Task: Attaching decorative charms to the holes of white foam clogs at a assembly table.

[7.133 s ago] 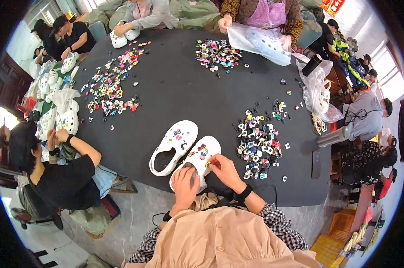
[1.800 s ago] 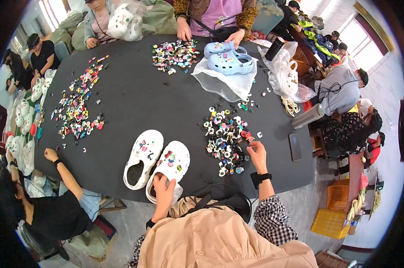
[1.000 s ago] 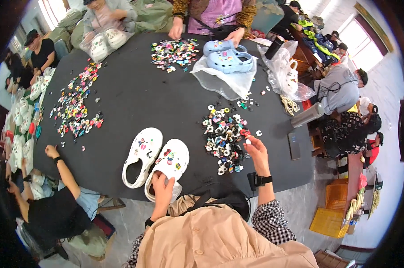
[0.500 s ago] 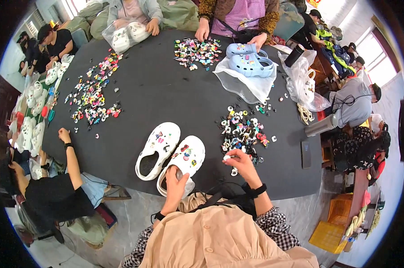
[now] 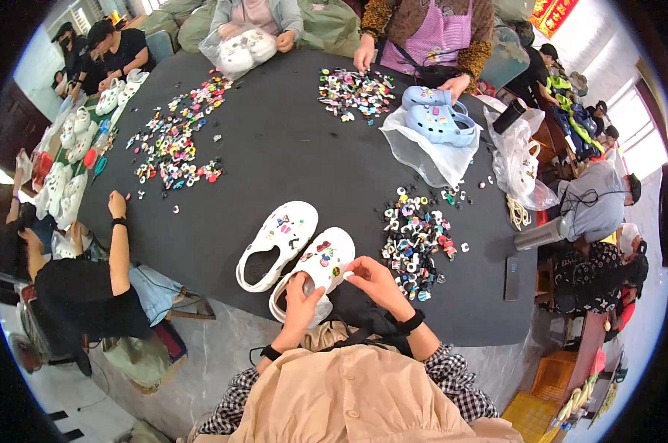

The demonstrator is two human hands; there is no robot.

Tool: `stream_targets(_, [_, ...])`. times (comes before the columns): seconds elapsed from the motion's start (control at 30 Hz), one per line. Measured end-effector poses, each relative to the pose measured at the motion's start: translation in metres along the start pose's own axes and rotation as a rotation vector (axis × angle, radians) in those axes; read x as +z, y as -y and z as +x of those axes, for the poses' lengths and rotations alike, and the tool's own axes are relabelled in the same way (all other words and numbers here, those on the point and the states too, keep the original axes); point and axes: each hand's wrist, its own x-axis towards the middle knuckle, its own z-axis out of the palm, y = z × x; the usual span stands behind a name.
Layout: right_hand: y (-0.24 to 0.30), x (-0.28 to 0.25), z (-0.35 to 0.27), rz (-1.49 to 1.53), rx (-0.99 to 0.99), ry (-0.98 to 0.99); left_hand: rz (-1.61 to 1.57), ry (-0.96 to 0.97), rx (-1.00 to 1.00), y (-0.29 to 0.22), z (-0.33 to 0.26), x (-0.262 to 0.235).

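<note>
The left hand (image 5: 300,306), partly hidden inside a white clog (image 5: 329,252), has an unreadable grip; the right hand (image 5: 377,282) pinches a small white piece (image 5: 348,275), its design indistinct.

Counter (image 5: 275,166) top's black, matt, smooth; rubber or laminate, can't tell which. White clogs (image 5: 271,238): moulded foam-type plas., smooth, satin finish. Blue clogs (image 5: 439,124) over there look like the same stuff. Charms (image 5: 415,247) heaped up: plas. or rubber, some w/ a bit of shine. Bag (image 5: 415,159) under the blue pair: thin plas., translucent, crinkly; clear bag (image 5: 511,176) on the R is glossier. Flask (image 5: 542,234): metal, silvery, low sheen. Phone (image 5: 511,279): dark, smooth, flat. Tan garment (image 5: 326,399): matt cloth, creased, w/ smooth btns. Checked sleeves (image 5: 456,382): cloth, gathered, no sheen. Floor (image 5: 219,343): grey marbled stone or tile, slight polish.
</note>
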Motion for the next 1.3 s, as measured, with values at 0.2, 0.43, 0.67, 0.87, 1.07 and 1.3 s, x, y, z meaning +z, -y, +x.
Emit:
stream_targets(0.2, [0.008,0.013,0.002,-0.090,-0.005,0.044,0.012,0.014,0.015,-0.008,-0.003,-0.002])
stream_targets(0.43, [0.009,0.023,0.001,-0.154,-0.046,0.033,0.148,0.007,0.092,0.007,-0.005,0.000])
stream_targets(0.67, [0.011,0.025,0.002,-0.295,-0.161,-0.011,0.232,0.048,0.116,-0.002,-0.004,-0.002])
stream_targets(0.87, [0.009,0.028,0.000,-0.360,-0.192,-0.048,0.142,0.093,0.043,-0.001,-0.003,-0.004])
stream_targets(1.07, [0.005,0.030,-0.004,-0.378,-0.211,-0.054,0.156,0.087,0.029,-0.006,-0.003,-0.004])
stream_targets(1.3, [0.013,0.037,-0.005,-0.419,-0.267,-0.093,0.170,0.058,0.051,-0.002,-0.004,-0.002])
